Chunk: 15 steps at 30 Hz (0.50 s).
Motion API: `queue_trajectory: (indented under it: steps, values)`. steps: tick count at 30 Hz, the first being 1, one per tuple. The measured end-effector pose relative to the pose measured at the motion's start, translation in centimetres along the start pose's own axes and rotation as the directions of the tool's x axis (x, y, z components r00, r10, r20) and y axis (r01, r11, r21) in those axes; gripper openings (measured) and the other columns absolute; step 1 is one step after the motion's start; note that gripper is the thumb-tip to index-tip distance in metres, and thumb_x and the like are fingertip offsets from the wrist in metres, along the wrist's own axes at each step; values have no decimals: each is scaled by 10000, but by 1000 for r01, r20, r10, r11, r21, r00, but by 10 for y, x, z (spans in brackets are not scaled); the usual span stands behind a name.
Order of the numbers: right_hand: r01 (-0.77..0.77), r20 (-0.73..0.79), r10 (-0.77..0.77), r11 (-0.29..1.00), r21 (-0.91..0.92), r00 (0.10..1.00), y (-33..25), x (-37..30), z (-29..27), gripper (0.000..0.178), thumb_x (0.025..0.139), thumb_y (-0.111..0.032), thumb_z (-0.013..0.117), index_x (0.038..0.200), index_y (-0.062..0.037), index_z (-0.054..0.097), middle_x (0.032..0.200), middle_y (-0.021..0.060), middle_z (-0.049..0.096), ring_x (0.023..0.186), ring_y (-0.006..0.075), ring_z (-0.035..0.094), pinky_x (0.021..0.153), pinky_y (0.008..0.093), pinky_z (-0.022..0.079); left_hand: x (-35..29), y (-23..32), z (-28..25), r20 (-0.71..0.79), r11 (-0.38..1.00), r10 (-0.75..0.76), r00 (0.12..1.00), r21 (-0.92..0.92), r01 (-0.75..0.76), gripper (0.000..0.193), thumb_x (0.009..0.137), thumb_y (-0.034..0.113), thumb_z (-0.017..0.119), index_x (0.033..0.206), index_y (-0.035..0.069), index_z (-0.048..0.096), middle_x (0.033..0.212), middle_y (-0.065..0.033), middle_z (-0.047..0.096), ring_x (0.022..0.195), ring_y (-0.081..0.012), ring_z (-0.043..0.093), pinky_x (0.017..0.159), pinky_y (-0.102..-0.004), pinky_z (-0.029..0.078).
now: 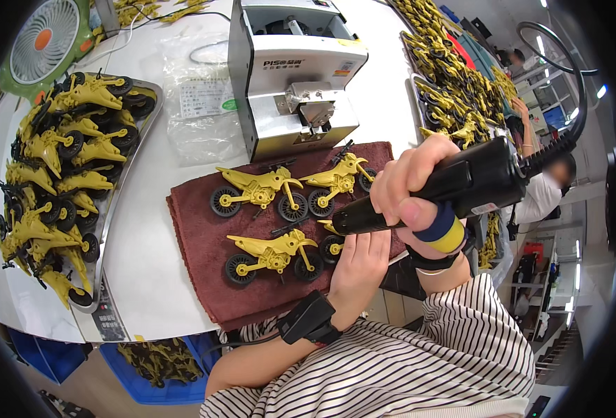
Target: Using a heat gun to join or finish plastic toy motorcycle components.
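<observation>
My right hand [409, 188] is wrapped around a black electric screwdriver [461, 182], tilted with its tip end down to the left. Below it, my left hand [361, 261] presses on a yellow toy motorcycle [330, 244], mostly hidden by the hand and the tool; its fingertips are partly covered. Three more toy motorcycles with black wheels lie on their sides on the brown towel [203, 299]: one at the back left [256, 188], one at the back right [337, 177] and one at the front left [273, 252]. The screwdriver's bit is out of sight.
Behind the towel stands a grey screw feeder machine [301, 76]. Toy motorcycles heap on a metal tray [137, 132] at left, with a green fan [43, 42] behind. More pile up at the right. A blue bin [148, 390] sits below the table. The screwdriver's cord [580, 104] loops at right.
</observation>
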State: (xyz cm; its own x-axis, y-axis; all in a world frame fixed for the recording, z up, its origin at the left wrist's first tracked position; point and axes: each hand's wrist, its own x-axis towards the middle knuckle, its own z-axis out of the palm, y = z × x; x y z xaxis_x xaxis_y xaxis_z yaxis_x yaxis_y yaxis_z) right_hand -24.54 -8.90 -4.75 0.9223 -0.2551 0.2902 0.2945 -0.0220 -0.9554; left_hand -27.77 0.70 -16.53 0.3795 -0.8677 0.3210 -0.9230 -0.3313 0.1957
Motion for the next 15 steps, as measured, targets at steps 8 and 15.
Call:
queue_trajectory:
  steps: [8, 15]
  values:
    - [192, -30, -203, 857, 479, 979, -38, 11, -23, 213, 817, -100, 535, 1028, -79, 519, 884, 87, 588, 655, 178, 529, 681, 362, 415, -2, -5, -10, 48, 950, -41, 998, -309, 54, 669, 740, 225, 641, 1301, -40, 389, 1280, -179, 428, 1193, -318, 403, 1036, -422, 268]
    - [193, -169, -100, 647, 738, 981, -52, 5, -5, 229, 810, -151, 562, 1024, -84, 513, 908, 0, 556, 709, 94, 483, 724, 290, 382, 25, -9, -28, 163, -298, -222, 961, -950, 92, 388, 865, 133, 555, 1198, -47, 469, 1188, -198, 495, 1094, -316, 482, 951, -413, 374]
